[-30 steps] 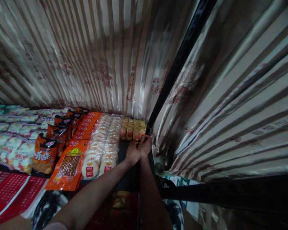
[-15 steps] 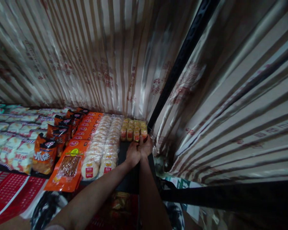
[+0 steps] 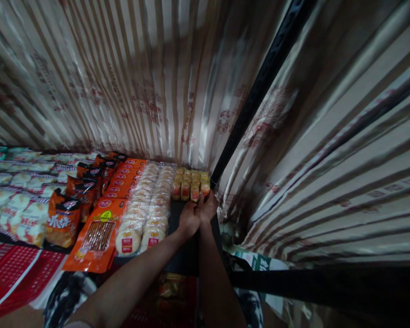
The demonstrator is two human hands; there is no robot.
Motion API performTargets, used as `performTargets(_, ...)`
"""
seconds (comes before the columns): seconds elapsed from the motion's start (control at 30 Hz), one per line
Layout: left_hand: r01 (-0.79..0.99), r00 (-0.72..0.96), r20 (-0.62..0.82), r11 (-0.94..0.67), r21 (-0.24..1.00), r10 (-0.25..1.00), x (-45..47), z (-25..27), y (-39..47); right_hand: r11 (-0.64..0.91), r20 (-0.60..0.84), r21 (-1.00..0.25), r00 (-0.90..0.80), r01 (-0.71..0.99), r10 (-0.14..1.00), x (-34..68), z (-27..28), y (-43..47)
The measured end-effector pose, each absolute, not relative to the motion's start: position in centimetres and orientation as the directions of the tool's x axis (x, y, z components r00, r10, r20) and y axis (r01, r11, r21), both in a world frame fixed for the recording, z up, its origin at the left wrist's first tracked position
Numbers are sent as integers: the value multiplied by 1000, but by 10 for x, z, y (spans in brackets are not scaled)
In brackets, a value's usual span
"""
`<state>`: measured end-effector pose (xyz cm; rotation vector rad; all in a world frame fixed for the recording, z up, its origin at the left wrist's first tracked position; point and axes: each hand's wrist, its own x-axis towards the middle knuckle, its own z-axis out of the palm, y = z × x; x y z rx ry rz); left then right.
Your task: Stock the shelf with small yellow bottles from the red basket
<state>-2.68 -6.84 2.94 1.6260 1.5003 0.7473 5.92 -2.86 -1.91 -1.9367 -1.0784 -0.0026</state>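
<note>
Small yellow snack packs [image 3: 185,184] with red labels stand in rows at the back right end of a dark shelf [image 3: 182,255]. My right hand [image 3: 208,208] is at the front right of these rows, its fingers closed around the lower part of a front yellow pack. Against it, on the left, lies my left hand [image 3: 190,219] with curled fingers; whatever they may hold is hidden. Left of my hands, two rows of round pastries [image 3: 141,205] in clear wrappers run from front to back.
Orange bags of brown sticks [image 3: 97,237], black-and-orange snack bags [image 3: 64,221] and white packs [image 3: 22,218] line the shelf further left. A red basket [image 3: 17,273] is at lower left. A black post [image 3: 249,102] rises beside my hands, before striped curtains [image 3: 164,82].
Almost nothing differs. Both hands keep their place at the yellow packs, and the view has shifted very slightly.
</note>
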Motion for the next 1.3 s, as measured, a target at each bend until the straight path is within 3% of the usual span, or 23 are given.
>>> performTargets(0.53, 513, 93, -133, 67, 856, 987, -31, 39, -72, -168, 396, -722, 600, 671, 695, 57, -24, -38)
performTargets(0.77, 508, 46, -198, 148, 849, 979, -31, 43, -69, -46, 488, -699, 524, 713, 698, 43, -18, -69)
performTargets(1.0, 458, 85, -162, 105, 883, 983, -29, 38, -65, -19, 401, -716, 433, 698, 807, 35, -20, -76)
performTargets(1.3, 437, 79, -162, 112, 892, 984, -27, 30, -61, -73, 386, -692, 454, 718, 803, 34, -19, -73)
